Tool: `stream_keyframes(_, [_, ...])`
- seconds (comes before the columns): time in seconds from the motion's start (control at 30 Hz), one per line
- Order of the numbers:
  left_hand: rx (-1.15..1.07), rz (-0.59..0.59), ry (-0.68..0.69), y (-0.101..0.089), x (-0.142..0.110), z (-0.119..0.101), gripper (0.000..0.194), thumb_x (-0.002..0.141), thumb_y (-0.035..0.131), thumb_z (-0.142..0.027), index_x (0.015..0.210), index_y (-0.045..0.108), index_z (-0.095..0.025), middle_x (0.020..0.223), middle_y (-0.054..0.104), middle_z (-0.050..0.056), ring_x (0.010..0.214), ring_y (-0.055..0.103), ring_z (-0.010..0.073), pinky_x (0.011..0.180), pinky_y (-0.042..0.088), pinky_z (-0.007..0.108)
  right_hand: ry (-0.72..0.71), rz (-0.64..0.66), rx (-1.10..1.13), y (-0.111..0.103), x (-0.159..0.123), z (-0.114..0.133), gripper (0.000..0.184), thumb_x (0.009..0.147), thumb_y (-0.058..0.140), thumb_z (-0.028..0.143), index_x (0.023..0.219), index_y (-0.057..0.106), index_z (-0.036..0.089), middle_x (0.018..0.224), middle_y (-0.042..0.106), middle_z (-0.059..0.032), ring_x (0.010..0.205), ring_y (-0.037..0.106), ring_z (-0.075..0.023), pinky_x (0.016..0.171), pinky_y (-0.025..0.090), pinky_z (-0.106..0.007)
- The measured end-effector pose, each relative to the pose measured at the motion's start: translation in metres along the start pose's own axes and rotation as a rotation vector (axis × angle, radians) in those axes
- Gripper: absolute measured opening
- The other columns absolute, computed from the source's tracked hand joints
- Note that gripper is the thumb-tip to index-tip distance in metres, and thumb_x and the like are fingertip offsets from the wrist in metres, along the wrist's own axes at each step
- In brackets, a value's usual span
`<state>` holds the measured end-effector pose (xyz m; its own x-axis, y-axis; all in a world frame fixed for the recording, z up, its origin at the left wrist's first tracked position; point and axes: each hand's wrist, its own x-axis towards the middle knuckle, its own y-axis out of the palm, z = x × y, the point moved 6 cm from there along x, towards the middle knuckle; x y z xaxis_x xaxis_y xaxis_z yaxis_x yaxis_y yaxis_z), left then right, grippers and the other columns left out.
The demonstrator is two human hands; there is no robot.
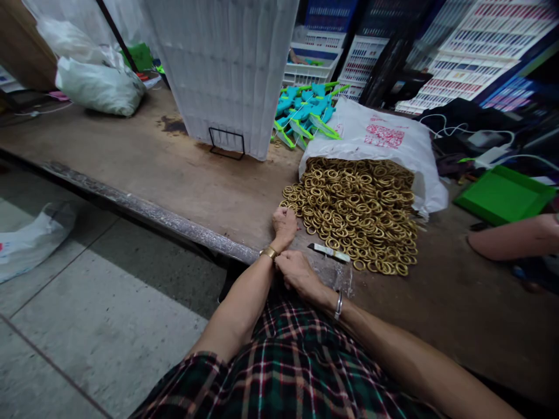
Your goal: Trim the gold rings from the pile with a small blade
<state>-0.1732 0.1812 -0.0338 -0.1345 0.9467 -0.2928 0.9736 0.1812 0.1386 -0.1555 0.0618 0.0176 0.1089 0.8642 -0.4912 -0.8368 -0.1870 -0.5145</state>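
Note:
A big heap of gold rings point(358, 209) spills out of a white plastic bag point(384, 139) onto the brown worktable point(174, 169). My left hand point(285, 226) rests curled at the heap's near left edge, fingers closed; what it holds is hidden. A gold ring sits around my left wrist point(269, 252). My right hand point(297, 272) lies beside that wrist at the table's front edge, fingers bent and touching the ring there. A small white-handled blade point(328, 252) lies just right of my hands.
A tall white ribbed stack point(227, 70) stands at the back. Blue and green plastic pieces point(305, 113) lie behind the bag. A green tray point(502, 195) and another person's forearm point(510, 238) are at the right. White bags point(96, 81) sit far left.

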Motion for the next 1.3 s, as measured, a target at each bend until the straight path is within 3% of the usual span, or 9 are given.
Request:
stream_keyframes(0.2, [-0.113,-0.003,-0.114,-0.003,0.001,-0.003,0.011,0.073,0.048,-0.017,0.063,0.045,-0.018,0.047,0.045,-0.007,0.034,0.040,0.0052,0.039,0.036,0.017,0.046,0.100,0.186,0.010,0.007,-0.011,0.018,0.071,0.041,0.022,0.054,0.048,0.018,0.034,0.039,0.0061,0.030,0.038,-0.0069,0.034,0.025,-0.018])
stream_keyframes(0.5, [-0.310,0.004,-0.280,-0.007,0.001,-0.005,0.011,0.073,0.049,-0.013,0.063,0.045,-0.017,0.048,0.043,-0.007,0.037,0.039,0.0042,0.044,0.037,0.017,0.042,0.163,0.325,0.014,0.006,-0.002,0.016,0.068,0.042,0.019,0.053,0.048,0.018,0.033,0.036,0.0076,0.028,0.034,-0.0055,0.032,0.025,-0.018])
stream_keyframes(0.73, [-0.382,0.028,-0.366,-0.009,0.002,-0.005,0.012,0.072,0.047,-0.012,0.061,0.046,-0.016,0.048,0.043,-0.006,0.037,0.038,0.0048,0.043,0.036,0.018,0.162,0.357,0.648,0.020,-0.001,0.008,0.009,0.062,0.044,0.016,0.054,0.047,0.017,0.036,0.033,0.0094,0.031,0.032,-0.0052,0.034,0.033,-0.018])
stream_keyframes(1.1, [-0.409,0.055,-0.417,-0.012,0.000,-0.005,0.013,0.070,0.052,-0.012,0.059,0.046,-0.016,0.046,0.044,-0.006,0.038,0.039,0.0043,0.043,0.035,0.017,0.134,0.375,0.637,0.020,-0.001,0.008,0.012,0.067,0.044,0.018,0.056,0.048,0.018,0.040,0.041,0.0075,0.033,0.037,-0.0064,0.036,0.038,-0.020])
stream_keyframes(1.3, [-0.419,0.073,-0.431,-0.012,0.000,-0.004,0.015,0.069,0.055,-0.014,0.058,0.045,-0.016,0.046,0.043,-0.006,0.038,0.039,0.0034,0.043,0.034,0.016,-0.046,0.308,0.414,0.020,0.004,0.007,0.016,0.071,0.042,0.022,0.056,0.047,0.018,0.039,0.043,0.0073,0.032,0.039,-0.0054,0.035,0.034,-0.016])
